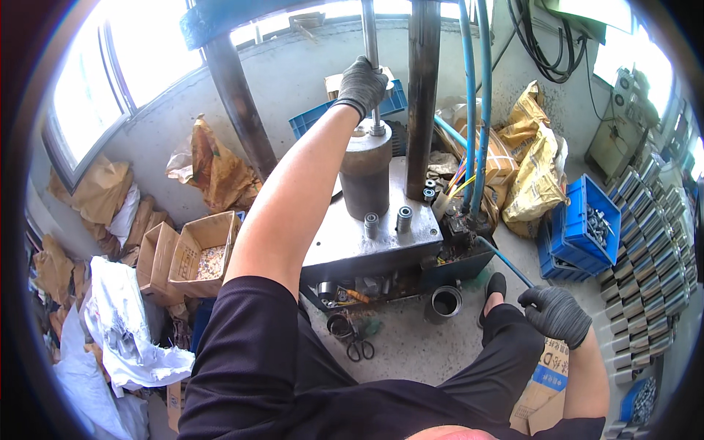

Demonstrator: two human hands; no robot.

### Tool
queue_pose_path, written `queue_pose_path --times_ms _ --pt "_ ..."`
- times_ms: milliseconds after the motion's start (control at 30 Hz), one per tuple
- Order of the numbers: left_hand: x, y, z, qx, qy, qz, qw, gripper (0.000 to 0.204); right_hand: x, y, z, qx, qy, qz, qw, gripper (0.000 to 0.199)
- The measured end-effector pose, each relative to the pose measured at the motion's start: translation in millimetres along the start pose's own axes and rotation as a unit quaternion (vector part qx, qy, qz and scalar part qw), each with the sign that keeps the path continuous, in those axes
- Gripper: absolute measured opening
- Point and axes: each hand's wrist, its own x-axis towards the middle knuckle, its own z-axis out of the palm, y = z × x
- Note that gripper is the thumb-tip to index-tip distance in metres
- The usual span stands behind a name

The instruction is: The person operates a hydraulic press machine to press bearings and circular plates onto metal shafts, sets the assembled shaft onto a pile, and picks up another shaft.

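The gloved left hand [361,86] is curled round the upright steel rod [369,33] at twelve o'clock, likely heavy, rigid and slick, best held mid-shaft, while at four o'clock the right hand [559,315] grips the blue lever [504,262].

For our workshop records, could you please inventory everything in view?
Plate: one, silver, centre
Cylinder: one, grey, on plate
Rod: one, silver, above cylinder
Posts: two, dark, flanking cylinder
Hoses: two, blue, right
Lever: one, blue, lower right
Crates: at least three, blue, right, back
Boxes: at least two, brown cardboard, left, right
Cloth: one, white, left
Sacks: several, yellowish, both sides
Tubes: many, silver, far right
Canister: one, grey, floor
Scissors: one pair, black, floor
Left hand: one, grey-gloved, on rod
Right hand: one, grey-gloved, on lever
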Motion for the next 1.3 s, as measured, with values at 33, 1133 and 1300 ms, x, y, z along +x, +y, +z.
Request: queue_pose_path --times_ms 33,1133,1300 --pt "0 -2 0 0.001 -0.001 -0.001 1.000 0.034 -1 0 1 -0.022 -0.036 0.009 0.999 0.024" --pt "3 4 8 0.011 0.001 -0.002 1.000 0.044 172 9 -97 -0.069 0.485 -0.076 0.869 0.025" --pt "-9 3 -9 0.011 0.004 -0.010 1.000 0.041 93 3 -55 -0.043 0.303 -0.076 0.949 0.029"
